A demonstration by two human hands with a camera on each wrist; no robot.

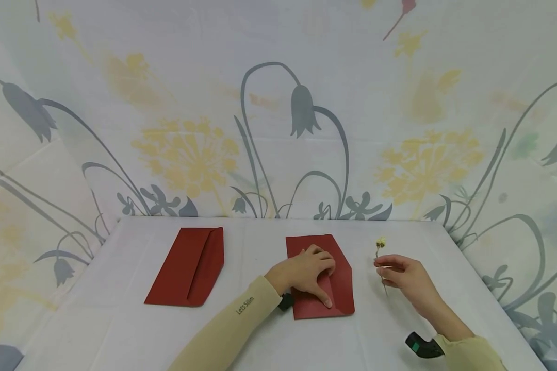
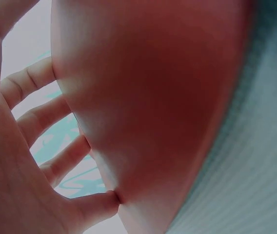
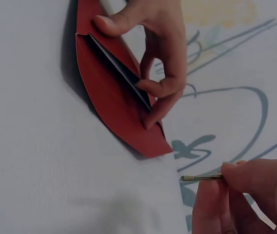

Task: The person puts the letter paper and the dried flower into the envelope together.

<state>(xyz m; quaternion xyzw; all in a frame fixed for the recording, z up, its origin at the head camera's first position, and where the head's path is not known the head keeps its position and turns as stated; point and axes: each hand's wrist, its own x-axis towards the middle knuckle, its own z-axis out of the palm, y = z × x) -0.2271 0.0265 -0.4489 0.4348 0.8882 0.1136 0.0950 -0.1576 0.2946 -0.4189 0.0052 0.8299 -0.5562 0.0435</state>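
A red envelope (image 1: 306, 296) lies near the middle of the table, its flap to the right. My left hand (image 1: 308, 275) spans it, thumb and fingertips gripping the edge of its pocket. The right wrist view shows that pocket gaping, with a dark gap beside the fingers of the left hand (image 3: 165, 53). To the right of the envelope and apart from it, my right hand (image 1: 410, 281) pinches the thin stem of a small yellow flower (image 1: 380, 242) between thumb and fingers. The blossom points away from me. A short piece of stem (image 3: 197, 178) shows past the fingertips in the right wrist view.
A second red envelope (image 1: 181, 268) lies on the left of the white table (image 1: 250, 340), flap side to the right. Flower-patterned cloth (image 1: 278, 154) stands behind the table and at both sides. A black wrist device (image 1: 424, 345) sits by the right sleeve.
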